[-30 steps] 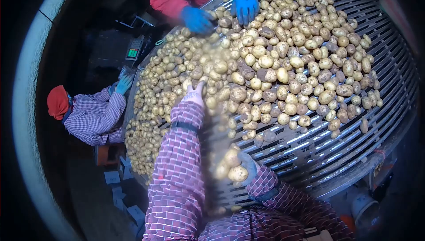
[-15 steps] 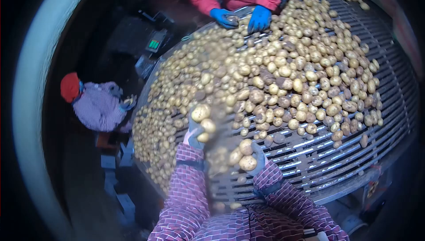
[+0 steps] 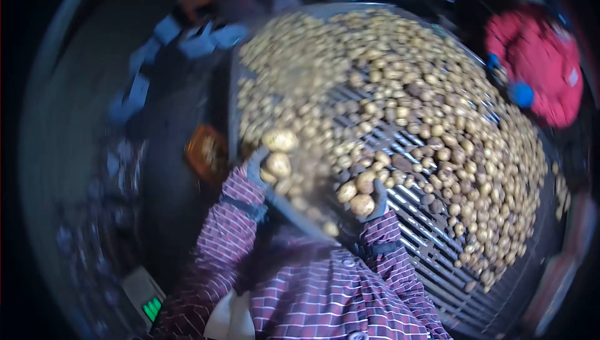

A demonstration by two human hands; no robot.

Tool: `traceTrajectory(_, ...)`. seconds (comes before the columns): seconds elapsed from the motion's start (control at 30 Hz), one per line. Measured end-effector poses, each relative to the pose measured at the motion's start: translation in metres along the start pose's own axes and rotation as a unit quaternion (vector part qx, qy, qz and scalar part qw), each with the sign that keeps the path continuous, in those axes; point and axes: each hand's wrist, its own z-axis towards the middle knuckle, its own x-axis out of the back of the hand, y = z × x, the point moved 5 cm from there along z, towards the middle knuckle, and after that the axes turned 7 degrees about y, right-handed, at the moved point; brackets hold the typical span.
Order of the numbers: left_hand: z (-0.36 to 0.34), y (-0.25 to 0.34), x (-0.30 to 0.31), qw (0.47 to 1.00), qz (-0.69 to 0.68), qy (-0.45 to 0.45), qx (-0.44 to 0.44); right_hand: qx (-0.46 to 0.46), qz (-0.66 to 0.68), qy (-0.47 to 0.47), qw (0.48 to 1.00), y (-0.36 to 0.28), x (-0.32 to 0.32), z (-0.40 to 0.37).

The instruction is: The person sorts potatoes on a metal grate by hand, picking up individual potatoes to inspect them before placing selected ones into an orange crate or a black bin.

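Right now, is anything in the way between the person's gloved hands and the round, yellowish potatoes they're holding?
Nothing visible. The grey-gloved left hand directly touches its round, yellowish potatoes, and the grey-gloved right hand touches its own handful of potatoes.

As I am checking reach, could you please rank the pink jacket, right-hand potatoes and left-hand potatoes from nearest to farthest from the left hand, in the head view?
From the left hand:
1. Left-hand potatoes, held in it.
2. Right-hand potatoes, to its right.
3. Pink jacket, well off at the picture's upper right.
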Motion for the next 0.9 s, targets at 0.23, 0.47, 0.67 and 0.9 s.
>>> traceTrajectory(0.23,-0.175,0.068,0.127,0.982,0.014,0.097,-0.164,-0.139,-0.150,-0.031,0.978,0.065,-0.079,0.011)
traceTrajectory(0.47,-0.246,-0.026,0.307,0.943,-0.034,0.279,-0.181,-0.334,-0.306,-0.206,0.868,0.223,-0.142,0.004)
traceTrajectory(0.67,-0.249,-0.062,0.387,0.968,-0.107,0.117,-0.195,-0.316,-0.418,-0.128,0.842,0.247,-0.061,0.016)
traceTrajectory(0.9,-0.148,0.065,0.328,0.898,-0.088,0.418,-0.105,-0.189,-0.394,-0.073,0.897,0.144,-0.087,0.007)
